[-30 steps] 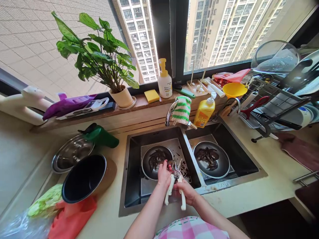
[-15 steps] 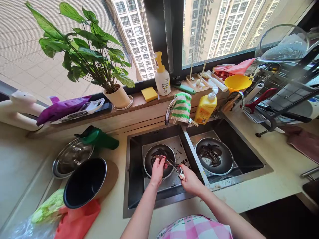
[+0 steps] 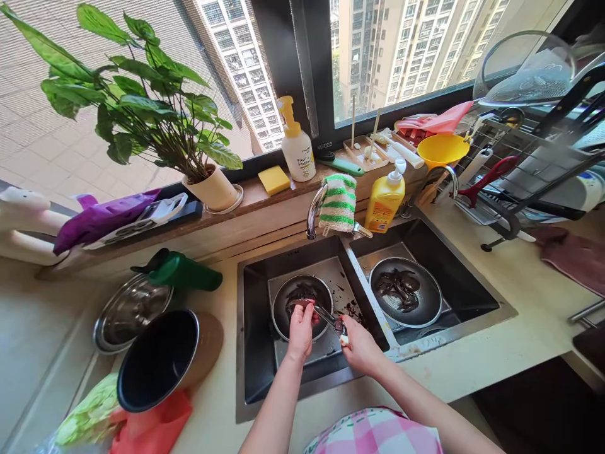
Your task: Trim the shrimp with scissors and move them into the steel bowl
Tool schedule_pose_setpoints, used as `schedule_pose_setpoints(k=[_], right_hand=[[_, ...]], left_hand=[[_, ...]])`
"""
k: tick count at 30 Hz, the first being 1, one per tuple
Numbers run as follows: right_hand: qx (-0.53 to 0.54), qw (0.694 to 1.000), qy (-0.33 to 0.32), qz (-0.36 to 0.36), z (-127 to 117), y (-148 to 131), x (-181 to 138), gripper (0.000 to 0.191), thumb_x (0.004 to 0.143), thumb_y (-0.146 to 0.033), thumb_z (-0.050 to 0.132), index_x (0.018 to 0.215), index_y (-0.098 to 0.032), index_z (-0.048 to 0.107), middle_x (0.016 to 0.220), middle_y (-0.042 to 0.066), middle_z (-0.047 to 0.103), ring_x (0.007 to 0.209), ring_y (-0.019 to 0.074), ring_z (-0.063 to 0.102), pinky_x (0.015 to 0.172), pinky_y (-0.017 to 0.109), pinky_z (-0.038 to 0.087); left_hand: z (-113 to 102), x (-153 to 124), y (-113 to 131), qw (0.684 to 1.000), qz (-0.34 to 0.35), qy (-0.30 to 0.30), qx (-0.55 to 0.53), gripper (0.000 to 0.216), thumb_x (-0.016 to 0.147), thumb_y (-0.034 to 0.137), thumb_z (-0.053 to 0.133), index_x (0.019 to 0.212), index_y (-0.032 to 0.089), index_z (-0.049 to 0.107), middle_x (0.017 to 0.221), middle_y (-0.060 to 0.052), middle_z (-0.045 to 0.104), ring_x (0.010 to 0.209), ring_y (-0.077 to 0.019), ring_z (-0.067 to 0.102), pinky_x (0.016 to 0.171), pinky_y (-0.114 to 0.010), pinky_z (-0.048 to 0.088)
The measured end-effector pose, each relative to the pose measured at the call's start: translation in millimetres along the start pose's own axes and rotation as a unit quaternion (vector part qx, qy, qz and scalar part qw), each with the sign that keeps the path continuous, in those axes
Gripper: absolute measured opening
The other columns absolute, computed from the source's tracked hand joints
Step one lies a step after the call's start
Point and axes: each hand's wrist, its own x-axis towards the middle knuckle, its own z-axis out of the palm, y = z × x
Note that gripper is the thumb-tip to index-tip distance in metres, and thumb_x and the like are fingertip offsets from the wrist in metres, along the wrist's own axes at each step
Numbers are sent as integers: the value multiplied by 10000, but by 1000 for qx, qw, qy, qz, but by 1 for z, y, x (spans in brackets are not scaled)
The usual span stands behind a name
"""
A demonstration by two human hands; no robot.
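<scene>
We looked down on a pale table (image 3: pixel 449 372) running below a window sill (image 3: pixel 255 195). Set into the table we saw a sink (image 3: pixel 258 372), parted into two basins by a divider. A leafy plant (image 3: pixel 149 104) stood on the sill, and a deep brown pot (image 3: pixel 208 340) stood on the table left of the sink, its black inside showing. The left pan (image 3: pixel 281 302) rested in the left basin, the right pan (image 3: pixel 428 306) in the right one. Behind the basins a yellow bottle (image 3: pixel 385 202) stood upright.

We saw the right hand (image 3: pixel 362 347) over the left basin, its fingers wrapped round the shears (image 3: pixel 326 313), whose blades pointed toward the left hand (image 3: pixel 302 328). The left hand was over the near side of the left pan, its fingers pinching a dark strip (image 3: pixel 301 302) above that pan. Whether the blades touched the strip we could not fairly tell, so tight was the spot. Dark pieces (image 3: pixel 399 290) lay heaped in the right pan, and scraps (image 3: pixel 353 310) dotted the left basin's floor beside the left pan.
</scene>
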Motion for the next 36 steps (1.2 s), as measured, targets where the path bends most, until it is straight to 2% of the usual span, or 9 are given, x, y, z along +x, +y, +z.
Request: schedule_pose_setpoints(k=[11,17,24,31,36], right_hand=[[4,999,-15,28,2,0,-6,379,723,-143,450,1100,-152,416,1016,105,565,933,201,538,760,256,358],[2,999,-24,47,3,-1,-8,266,748,-161,441,1014,-161,431,962,89,580,873,192,551,719,252,345],[23,1000,8,19,11,0,-10,317,725,-138,449,1041,-150,418,991,101,555,920,195,524,760,257,352],[36,997,-19,66,8,-9,-13,286,724,-130,455,1007,-161,418,976,92,568,881,195,545,713,258,351],[34,997,-12,65,13,-6,-13,223,735,-128,434,955,-159,419,921,90,581,832,189,556,670,260,336]], left_hand=[[6,-1,2,1000,-6,7,3,298,643,364,679,810,147,562,702,22,532,538,-58,443,510,-189,369],[8,-2,1,1000,2,12,11,309,637,374,680,813,148,564,724,18,538,537,-58,440,496,-189,368],[14,-4,-1,1000,-11,21,4,324,608,387,698,791,157,560,699,27,546,545,-64,452,500,-184,372],[17,-6,-2,1000,-9,17,-17,335,601,385,707,799,154,565,690,30,538,517,-56,429,486,-186,365],[19,-7,-2,1000,-18,7,-17,327,614,382,704,795,149,562,685,31,534,530,-55,433,491,-181,367]])
